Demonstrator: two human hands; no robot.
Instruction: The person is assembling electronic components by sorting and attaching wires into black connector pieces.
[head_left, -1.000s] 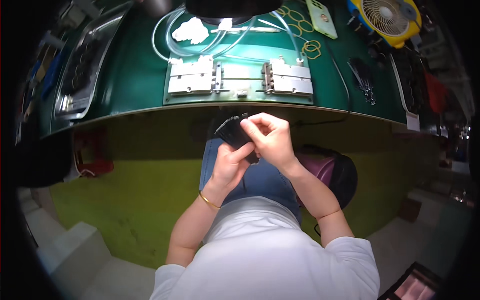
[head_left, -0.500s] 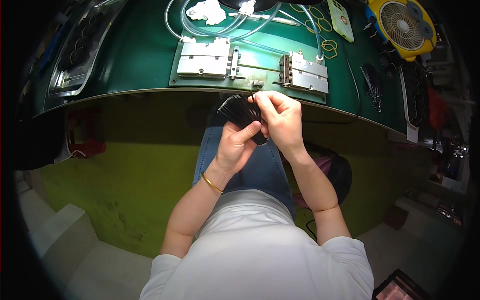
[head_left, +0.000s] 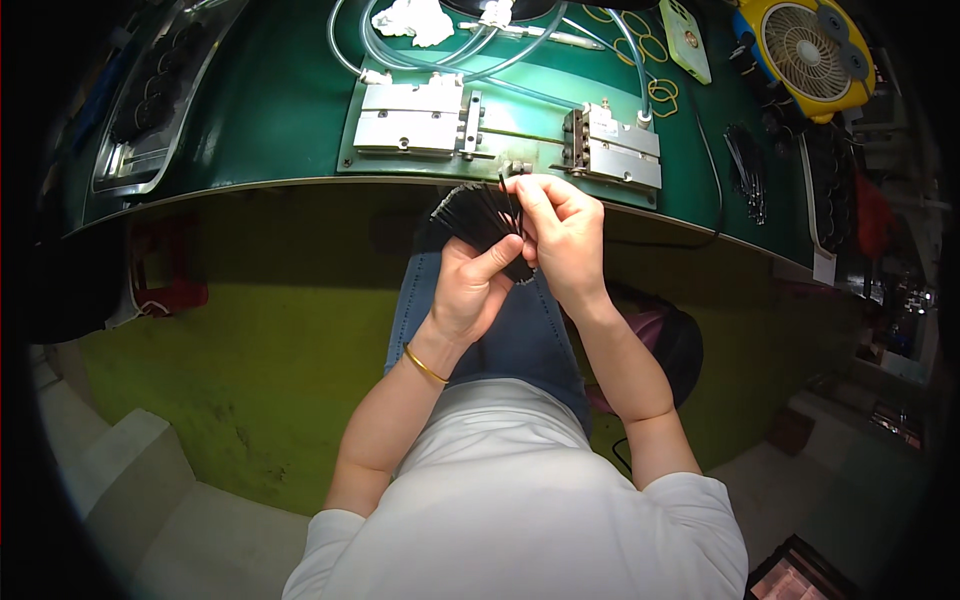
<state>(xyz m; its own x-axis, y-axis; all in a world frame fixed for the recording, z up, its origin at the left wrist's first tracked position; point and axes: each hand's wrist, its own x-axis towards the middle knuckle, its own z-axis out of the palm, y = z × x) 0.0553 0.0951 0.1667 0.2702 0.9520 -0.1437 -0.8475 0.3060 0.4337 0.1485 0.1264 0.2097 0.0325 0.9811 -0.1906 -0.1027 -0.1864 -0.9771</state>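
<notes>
My left hand is closed round a fanned bundle of thin black wires, its thumb lying across them. Pale, shiny tips show along the upper left end of the fan and at its lower end. My right hand is at the bundle's right side, thumb and forefinger pinched on a single black wire that stands a little apart from the others. Both hands are over my lap, just in front of the bench edge. Beyond them sits a metal fixture with a left clamp block and a right clamp block.
Clear air hoses loop behind the fixture. A crumpled white tissue, yellow rubber bands, a pale green phone and a yellow fan lie farther back. At left is a metal tray with black coils; more black wires lie right.
The fan of wires has tilted and spread slightly, and one wire at its right now stands out more clearly by my right fingers. Both hands stay nearly in place.
</notes>
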